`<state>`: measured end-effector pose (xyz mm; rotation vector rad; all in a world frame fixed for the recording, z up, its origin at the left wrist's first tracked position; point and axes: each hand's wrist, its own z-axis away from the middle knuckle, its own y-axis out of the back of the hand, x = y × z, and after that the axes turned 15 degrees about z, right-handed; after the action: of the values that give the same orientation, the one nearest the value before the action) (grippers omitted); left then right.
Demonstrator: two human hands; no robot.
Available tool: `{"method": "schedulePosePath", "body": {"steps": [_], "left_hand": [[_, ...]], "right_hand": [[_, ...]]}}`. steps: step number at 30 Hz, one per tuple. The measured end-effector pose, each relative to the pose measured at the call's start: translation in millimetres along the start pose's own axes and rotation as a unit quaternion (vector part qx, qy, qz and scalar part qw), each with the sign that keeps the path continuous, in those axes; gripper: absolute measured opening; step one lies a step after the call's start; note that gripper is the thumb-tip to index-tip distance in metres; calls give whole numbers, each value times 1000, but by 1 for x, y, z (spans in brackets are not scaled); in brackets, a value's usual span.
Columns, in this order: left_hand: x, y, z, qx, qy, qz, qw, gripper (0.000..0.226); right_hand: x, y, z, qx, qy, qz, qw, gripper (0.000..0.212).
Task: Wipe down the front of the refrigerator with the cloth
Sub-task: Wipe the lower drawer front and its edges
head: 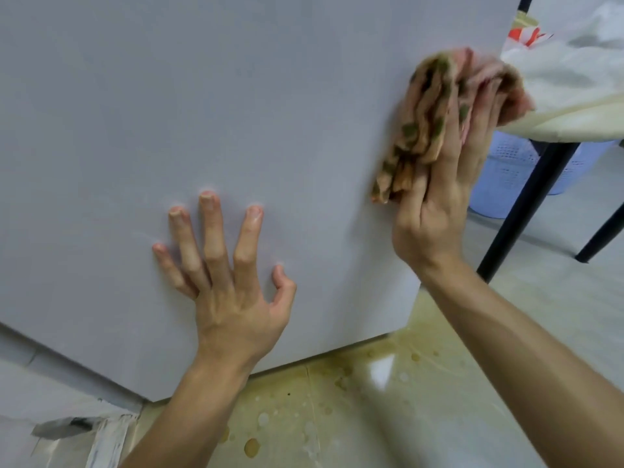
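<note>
Grey refrigerator front (pixel 236 113) fills most of the view, seen from close up; its lower edge runs diagonally above the floor.

Right hand (pixel 435 211): fingers straight and together, pressing a bunched cloth (pixel 422 123) flat against the door near its right edge. The cloth is pinkish-tan with green patches. It bulges out left of the fingers and over the fingertips, and its upper part is blurred.

Left hand (pixel 233 288): spread wide and holding nothing. The fingertips and thumb tip are braced on the lower middle of the door, with the palm raised off it. It is well apart from the cloth.

Floor (pixel 422 417): pale glossy tile with yellow-brown stains and droplets just below the door's corner.

Right background: black table leg (pixel 530 207), a white covering (pixel 574 76) draped above it, and a blue plastic basket (pixel 506 173) behind the leg.
</note>
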<state>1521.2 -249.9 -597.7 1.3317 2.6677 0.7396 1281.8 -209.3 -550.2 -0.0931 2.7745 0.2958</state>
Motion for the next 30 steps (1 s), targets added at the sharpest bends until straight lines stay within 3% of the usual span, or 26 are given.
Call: {"method": "schedulePosePath", "body": {"steps": [2,4,8,10,13,17,22,27,30], "left_hand": [[-1,-3,-1,8,0,2,1000,85],[-2,-5,-2,16,-1,2,1000,85],[-3,-6,-2,21,-5,2,1000,85],[-3,-7,-2,22,-9,6,1000,85],[-2,-7,-2,26,-6,7,1000,84],[3,-3,-12,40,-4,6,999,74],[6,12,-45,63,-15,8,998,68],[2,21,-43,36,-16,6,999,73],[-5,26,-34,25,-14,4,1000,71]], "right_hand": [[9,-3,27,6,16,7,1000,68],[23,-8,82,-37,-6,25,999,81],[57,-2,205,-207,-1,126,970,66],[64,0,216,-225,17,140,964,63],[44,-6,164,-187,60,123,973,72],[-9,-15,43,-55,133,98,985,81],[-88,-12,-57,40,53,61,996,57],[-88,-16,-48,64,49,82,993,56],[-56,-26,25,15,96,80,992,58]]}}
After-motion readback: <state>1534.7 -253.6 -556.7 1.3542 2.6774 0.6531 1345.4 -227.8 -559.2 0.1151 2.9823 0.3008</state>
